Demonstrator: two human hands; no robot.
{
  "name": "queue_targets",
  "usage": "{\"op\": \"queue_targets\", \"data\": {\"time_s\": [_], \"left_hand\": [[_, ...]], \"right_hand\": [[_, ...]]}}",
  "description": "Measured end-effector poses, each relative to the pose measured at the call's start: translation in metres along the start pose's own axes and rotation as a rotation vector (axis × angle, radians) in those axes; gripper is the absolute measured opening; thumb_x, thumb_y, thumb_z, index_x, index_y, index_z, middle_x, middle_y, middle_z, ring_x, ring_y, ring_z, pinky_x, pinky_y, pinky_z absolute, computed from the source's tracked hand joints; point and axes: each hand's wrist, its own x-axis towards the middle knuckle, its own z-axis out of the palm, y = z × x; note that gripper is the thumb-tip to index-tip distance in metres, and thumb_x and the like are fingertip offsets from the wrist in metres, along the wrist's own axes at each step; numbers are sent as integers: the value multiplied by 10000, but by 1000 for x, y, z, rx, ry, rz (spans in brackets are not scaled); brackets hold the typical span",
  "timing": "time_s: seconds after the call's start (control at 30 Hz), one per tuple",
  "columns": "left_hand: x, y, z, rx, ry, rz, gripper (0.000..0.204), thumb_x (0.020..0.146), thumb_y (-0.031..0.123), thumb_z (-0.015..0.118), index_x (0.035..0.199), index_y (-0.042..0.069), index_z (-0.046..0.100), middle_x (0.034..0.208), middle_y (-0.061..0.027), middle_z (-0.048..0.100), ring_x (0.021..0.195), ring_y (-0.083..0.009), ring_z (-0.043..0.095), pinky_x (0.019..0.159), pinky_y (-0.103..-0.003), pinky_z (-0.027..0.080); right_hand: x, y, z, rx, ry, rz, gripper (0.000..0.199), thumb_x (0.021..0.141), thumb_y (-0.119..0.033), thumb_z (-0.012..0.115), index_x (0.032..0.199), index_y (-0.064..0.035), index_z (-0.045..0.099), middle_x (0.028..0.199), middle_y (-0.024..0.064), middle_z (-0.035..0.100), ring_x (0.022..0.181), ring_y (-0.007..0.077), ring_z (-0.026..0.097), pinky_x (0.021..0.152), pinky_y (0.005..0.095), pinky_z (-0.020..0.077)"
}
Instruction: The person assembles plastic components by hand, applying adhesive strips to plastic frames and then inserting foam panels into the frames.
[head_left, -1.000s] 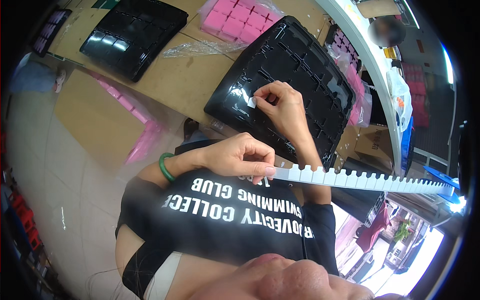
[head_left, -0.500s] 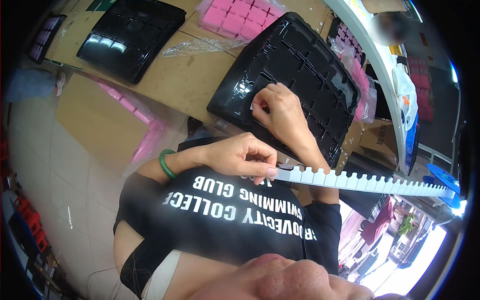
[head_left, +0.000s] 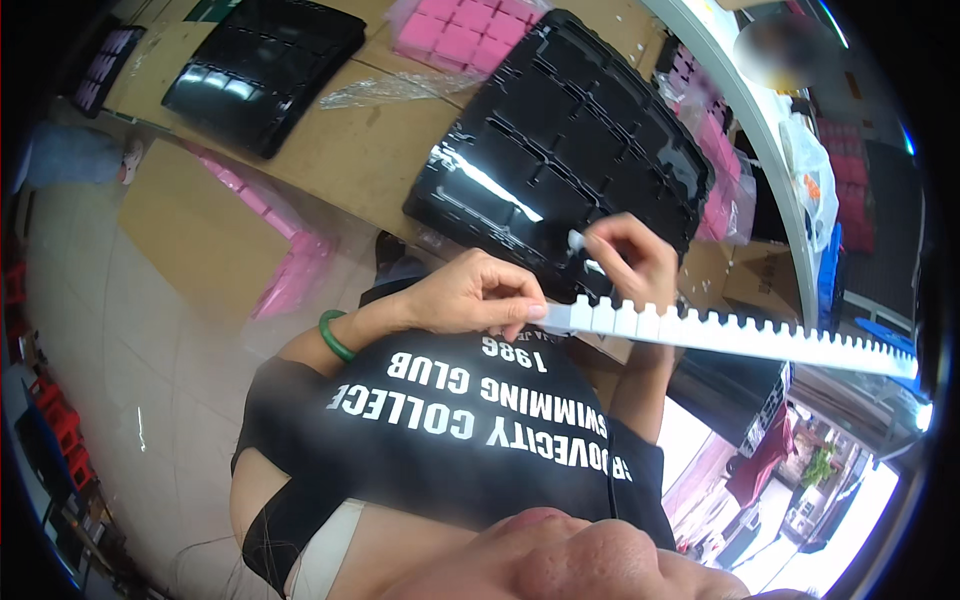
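My left hand, with a green bangle on its wrist, pinches the near end of a long white strip with a row of tabbed edges. The strip stretches rightward to a blue reel. Over the near right part of a glossy black moulded tray, my right hand is closed in a pinch. A small whitish piece, blurred, shows at its fingertips. The tray has shallow recesses divided by ridges and lies tilted on the cardboard-covered table.
Another black tray lies at the far left of the table. Pink foam blocks in clear plastic lie at the back, beside a crumpled clear film. To the right a white frame edge curves past a hanging plastic bag.
My right hand has lifted off the tray's middle and moved right and nearer to me. The strip's near end, in my left hand, has shifted slightly away from my body.
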Motion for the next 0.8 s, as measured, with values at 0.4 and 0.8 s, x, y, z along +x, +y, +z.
{"op": "queue_targets", "data": {"time_s": [0.4, 0.8], "left_hand": [[24, -19, 31, -134, -75, -47, 134, 920, 133, 706, 976, 12, 697, 747, -5, 673, 612, -29, 600, 582, -171, 451], [-5, 8, 24, -10, -94, 101, 114, 904, 106, 707, 957, 6, 695, 778, -25, 701, 631, -55, 649, 586, -187, 472]], "right_hand": [[-155, 75, -98, 147, 530, 299, 137, 909, -116, 703, 938, 14, 671, 759, 0, 634, 668, 62, 544, 609, 206, 387], [58, -20, 69, -236, -26, -421, 122, 845, -144, 724, 927, -54, 731, 647, 21, 582, 561, 87, 502, 535, 255, 410]]}}
